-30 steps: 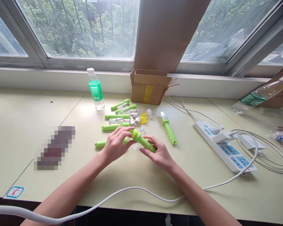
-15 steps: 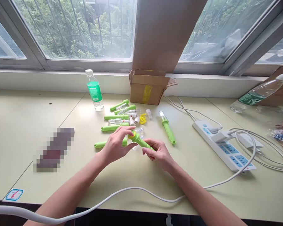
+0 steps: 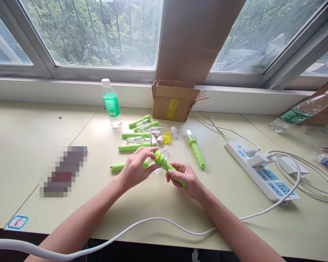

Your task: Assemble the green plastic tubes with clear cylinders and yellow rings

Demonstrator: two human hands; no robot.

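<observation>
Between both hands, above the table, is a green plastic tube handle (image 3: 166, 166) with a yellow ring (image 3: 157, 155) at its upper end. My left hand (image 3: 135, 165) pinches that ringed end between thumb and fingers. Closed round the lower shaft is my right hand (image 3: 184, 178). Beyond my left hand lie several loose green handles (image 3: 133, 147), clear tubes (image 3: 135, 140), white caps (image 3: 153, 140) and a coil of yellow rings (image 3: 166, 137). One green handle with a clear top (image 3: 196, 149) lies apart, to the right.
A water bottle (image 3: 112, 105) and an open cardboard box (image 3: 175, 102) stand at the back. A power strip (image 3: 259, 173) with plugs and cables is at right. A white cable (image 3: 158, 218) crosses the table's front. Another bottle (image 3: 303, 111) lies tilted at far right.
My right hand's grip now leaves the handle's lower end showing past the fingers. The left hand stays at the yellow-ringed end. The whole view has shifted slightly.
</observation>
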